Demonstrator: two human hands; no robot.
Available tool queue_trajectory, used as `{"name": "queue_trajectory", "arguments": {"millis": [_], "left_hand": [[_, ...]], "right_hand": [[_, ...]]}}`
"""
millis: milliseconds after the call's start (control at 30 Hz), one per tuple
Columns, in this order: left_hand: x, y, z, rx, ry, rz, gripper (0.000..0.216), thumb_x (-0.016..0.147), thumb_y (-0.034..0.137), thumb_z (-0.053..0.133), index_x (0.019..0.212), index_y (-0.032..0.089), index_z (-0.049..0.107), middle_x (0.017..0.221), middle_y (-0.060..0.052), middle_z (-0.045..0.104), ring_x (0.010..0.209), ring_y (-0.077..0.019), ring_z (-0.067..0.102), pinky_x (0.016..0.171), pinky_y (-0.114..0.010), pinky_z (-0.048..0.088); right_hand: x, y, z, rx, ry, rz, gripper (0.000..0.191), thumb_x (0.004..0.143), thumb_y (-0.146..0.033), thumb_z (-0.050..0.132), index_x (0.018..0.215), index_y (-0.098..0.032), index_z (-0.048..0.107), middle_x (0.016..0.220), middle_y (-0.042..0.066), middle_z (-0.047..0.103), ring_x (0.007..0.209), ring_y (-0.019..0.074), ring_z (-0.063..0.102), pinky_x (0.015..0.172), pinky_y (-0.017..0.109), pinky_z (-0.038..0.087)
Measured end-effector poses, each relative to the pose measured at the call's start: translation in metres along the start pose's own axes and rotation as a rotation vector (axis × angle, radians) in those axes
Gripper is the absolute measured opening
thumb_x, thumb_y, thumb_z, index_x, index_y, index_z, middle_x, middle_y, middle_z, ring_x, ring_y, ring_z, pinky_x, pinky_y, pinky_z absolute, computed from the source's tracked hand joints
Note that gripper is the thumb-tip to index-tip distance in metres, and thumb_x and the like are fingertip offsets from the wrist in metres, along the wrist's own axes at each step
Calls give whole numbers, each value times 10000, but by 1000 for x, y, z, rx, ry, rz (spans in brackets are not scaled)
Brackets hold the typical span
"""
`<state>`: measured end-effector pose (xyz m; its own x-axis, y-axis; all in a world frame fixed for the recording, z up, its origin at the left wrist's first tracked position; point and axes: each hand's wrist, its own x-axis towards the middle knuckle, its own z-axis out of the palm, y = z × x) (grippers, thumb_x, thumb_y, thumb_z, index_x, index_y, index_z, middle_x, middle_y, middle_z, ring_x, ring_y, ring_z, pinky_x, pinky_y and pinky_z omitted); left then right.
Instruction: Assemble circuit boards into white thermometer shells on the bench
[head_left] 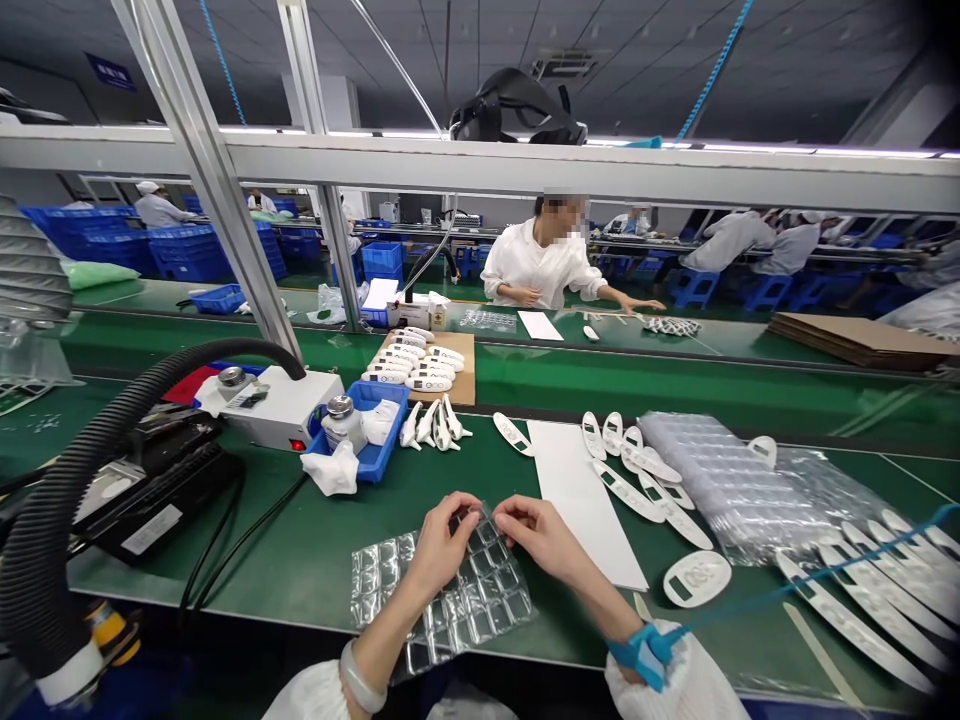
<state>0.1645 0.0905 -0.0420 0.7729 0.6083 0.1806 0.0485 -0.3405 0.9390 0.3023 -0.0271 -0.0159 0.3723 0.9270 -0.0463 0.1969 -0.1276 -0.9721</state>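
Note:
A clear plastic blister tray (442, 595) with a grid of small pockets lies on the green table near the front edge. My left hand (441, 545) rests on its upper part with fingers curled in a pinch over a pocket. My right hand (536, 535) is pinched too, its fingertips meeting the left hand's at the tray's top edge. What sits between the fingertips is too small to make out. A blue strap (645, 650) circles my right wrist.
A white sheet (585, 500) lies right of my hands, with long white plastic shells (652, 490) and a stack of clear trays (720, 480) beyond. A blue bin (367, 425), a white box device (281, 405), a black hose (67, 480) stand left. A person works across the conveyor (544, 265).

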Motion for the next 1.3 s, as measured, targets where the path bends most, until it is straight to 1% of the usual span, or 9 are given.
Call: {"name": "queue_trajectory", "arguments": {"millis": [200,400,500,633,800,867,1067,1167,1300], "left_hand": [[0,2,0,-9,17,-17,167,865,309,504,915,209,628,913,-34,681,885,-186,610,844,-308,454],[0,2,1,-15,28,-31,169,863,314,508,916,207,627,904,-34,678,872,-182,614,838,-309,457],[0,2,1,-21,26,-34,176,868,314,499,919,202,626,904,-39,675,874,-183,618,839,-314,460],[-1,3,1,-28,24,-36,179,867,315,500,920,199,625,905,-40,676,872,-183,626,838,-315,465],[-1,4,1,-35,28,-36,177,869,311,496,921,200,623,905,-39,681,861,-178,632,833,-313,470],[-1,4,1,-35,32,-38,177,868,312,496,920,202,625,906,-39,684,865,-179,631,834,-314,472],[-1,5,1,-37,35,-37,179,866,321,499,915,207,627,893,-37,687,856,-181,635,830,-315,477],[0,5,1,-37,40,-36,183,868,327,497,915,207,627,891,-37,688,860,-181,637,834,-314,479],[0,5,1,-33,38,-27,178,866,315,500,915,203,629,894,-35,691,868,-180,637,838,-308,478]], "right_hand": [[-2,-2,-5,25,47,11,233,816,-392,581,827,-160,599,708,13,605,571,130,549,558,259,425],[-22,3,-8,-8,53,43,221,810,-395,584,805,-174,593,692,0,567,605,135,523,570,261,408],[-29,6,-6,11,31,32,191,814,-366,586,818,-176,601,695,-7,554,623,133,509,595,262,409],[-31,8,-4,34,11,33,174,807,-350,604,813,-176,594,685,-14,546,626,133,510,608,266,413],[-32,4,-3,37,1,77,212,800,-386,605,791,-177,571,639,-22,527,586,131,508,536,248,375],[-34,1,-4,33,-3,79,226,801,-401,603,776,-181,558,634,-24,516,581,129,502,531,246,370],[-44,1,-4,33,-36,52,213,816,-398,593,808,-186,567,677,-22,509,620,128,489,598,261,416],[-40,1,-2,41,-18,58,216,798,-403,606,814,-191,568,674,-24,511,610,131,493,582,260,419],[-21,-2,2,37,19,19,219,811,-407,585,837,-189,582,673,-19,538,583,128,509,533,248,403]]}}
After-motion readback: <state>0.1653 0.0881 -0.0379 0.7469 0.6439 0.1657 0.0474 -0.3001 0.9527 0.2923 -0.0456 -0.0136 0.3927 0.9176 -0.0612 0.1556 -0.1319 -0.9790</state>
